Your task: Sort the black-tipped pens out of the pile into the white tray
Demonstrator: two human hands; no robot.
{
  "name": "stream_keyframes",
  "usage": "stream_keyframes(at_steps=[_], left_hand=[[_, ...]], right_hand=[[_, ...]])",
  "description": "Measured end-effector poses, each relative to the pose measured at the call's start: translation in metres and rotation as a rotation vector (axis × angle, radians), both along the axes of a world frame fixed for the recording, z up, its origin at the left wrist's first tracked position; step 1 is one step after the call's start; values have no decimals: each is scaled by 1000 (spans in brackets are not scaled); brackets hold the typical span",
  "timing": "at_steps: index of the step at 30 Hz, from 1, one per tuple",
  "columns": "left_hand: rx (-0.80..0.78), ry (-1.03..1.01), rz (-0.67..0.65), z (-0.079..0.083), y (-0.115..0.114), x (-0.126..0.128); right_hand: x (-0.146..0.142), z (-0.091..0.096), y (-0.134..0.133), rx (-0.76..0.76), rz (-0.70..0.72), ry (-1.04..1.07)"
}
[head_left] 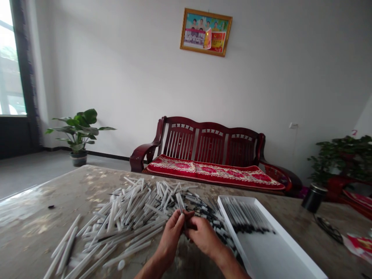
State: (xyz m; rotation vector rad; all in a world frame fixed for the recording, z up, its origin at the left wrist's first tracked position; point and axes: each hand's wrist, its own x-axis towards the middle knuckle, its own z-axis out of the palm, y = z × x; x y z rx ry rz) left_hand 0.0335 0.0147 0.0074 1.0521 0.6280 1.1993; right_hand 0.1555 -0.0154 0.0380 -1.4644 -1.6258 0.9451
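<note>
My left hand (174, 236) and my right hand (202, 236) meet low in the middle of the view, fingers closed around a white plastic pen barrel (180, 202) that stands up between them. Its lower end is hidden in my fingers. A large loose heap of white barrels (128, 217) lies just left of my hands, and black-tipped pen pieces (203, 205) are scattered just beyond them. To my right, a white rectangular tray (255, 248) holds a neat row of black-tipped pens (247, 217), side by side at its far end.
The heap and tray rest on a mottled stone tabletop (52, 228). A black canister (314, 197), dark eyeglasses (329, 229) and a red packet (359, 246) sit at the right. Beyond the table's far edge stand a red-cushioned wooden bench (209, 170) and potted plants (78, 131).
</note>
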Motion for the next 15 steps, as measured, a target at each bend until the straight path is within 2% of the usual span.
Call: stream_keyframes(at_steps=[2, 4, 6, 8, 12, 15], left_hand=[[-21, 1, -30, 1, -1, -2], [-61, 20, -36, 1, -1, -5], [-105, 51, 7, -1, 3, -8], [-135, 81, 81, -3, 8, -10], [-135, 116, 217, -7, 18, -12], [-122, 113, 259, -8, 21, -14]], right_hand=[[10, 1, 2, 20, -16, -33], [32, 0, 6, 50, -82, -81], [65, 0, 10, 56, -205, -230], [106, 1, 10, 45, -382, -508], [182, 7, -3, -14, -568, -715], [219, 5, -16, -90, -667, -862]])
